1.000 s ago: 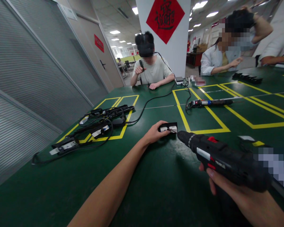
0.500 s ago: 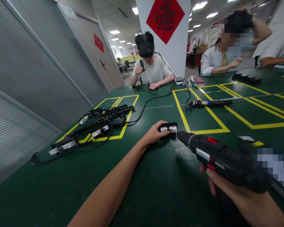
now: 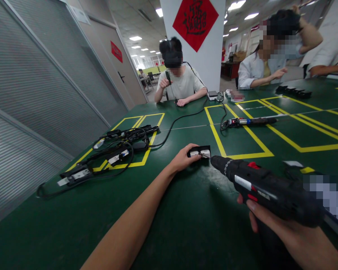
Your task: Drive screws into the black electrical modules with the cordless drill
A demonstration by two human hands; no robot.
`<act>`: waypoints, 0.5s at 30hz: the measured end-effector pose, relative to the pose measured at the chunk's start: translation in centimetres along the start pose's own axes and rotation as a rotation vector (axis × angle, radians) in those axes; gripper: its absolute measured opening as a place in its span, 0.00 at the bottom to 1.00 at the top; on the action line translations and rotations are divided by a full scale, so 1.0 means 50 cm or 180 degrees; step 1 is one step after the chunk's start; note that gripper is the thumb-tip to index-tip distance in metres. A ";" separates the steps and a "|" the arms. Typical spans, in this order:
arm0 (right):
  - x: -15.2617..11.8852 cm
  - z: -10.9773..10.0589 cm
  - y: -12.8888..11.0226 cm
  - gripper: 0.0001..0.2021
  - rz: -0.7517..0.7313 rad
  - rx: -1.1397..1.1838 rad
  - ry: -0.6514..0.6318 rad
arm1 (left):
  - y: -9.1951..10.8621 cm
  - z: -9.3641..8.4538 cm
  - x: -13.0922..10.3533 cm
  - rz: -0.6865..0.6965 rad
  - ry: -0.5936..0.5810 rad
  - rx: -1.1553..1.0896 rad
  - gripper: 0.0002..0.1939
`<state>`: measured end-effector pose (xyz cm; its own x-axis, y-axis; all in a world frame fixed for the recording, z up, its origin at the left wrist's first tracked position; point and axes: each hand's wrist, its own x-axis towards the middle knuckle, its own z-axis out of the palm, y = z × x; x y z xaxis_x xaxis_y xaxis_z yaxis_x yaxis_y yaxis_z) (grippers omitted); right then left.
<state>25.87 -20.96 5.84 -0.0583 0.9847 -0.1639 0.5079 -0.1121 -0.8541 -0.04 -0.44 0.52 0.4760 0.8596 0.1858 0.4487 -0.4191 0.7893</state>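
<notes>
My left hand is closed on a small black housing with white parts inside, which rests on the green table. Its fingers wrap the left end of the piece. In my right hand is a black cordless drill with red buttons, its chuck pointing left. The chuck's tip comes right up to the housing's right end; whether the bit touches it I cannot tell. The drill's body hides part of my right fingers.
Black devices with cables lie on the left inside yellow tape. An electric screwdriver lies beyond the drill. Black parts stand at the far right. Co-workers sit across the table. A black cable crosses the middle.
Almost nothing differs. The view has shifted very slightly; both hands, the housing and the drill keep their places.
</notes>
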 end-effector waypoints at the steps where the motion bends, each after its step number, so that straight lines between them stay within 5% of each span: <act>1: -0.001 0.001 0.001 0.22 -0.0024 -0.0023 0.0034 | 0.000 0.000 0.000 0.0011 -0.0002 -0.0001 0.24; 15: 0.001 -0.003 -0.004 0.23 -0.0017 -0.0074 0.0044 | 0.003 0.001 0.000 -0.0060 -0.0044 -0.0026 0.24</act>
<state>25.91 -20.86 6.07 -0.0493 0.9871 -0.1523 0.5273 -0.1038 -0.8433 0.05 -0.53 0.61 0.4778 0.8633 0.1628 0.4515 -0.4002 0.7975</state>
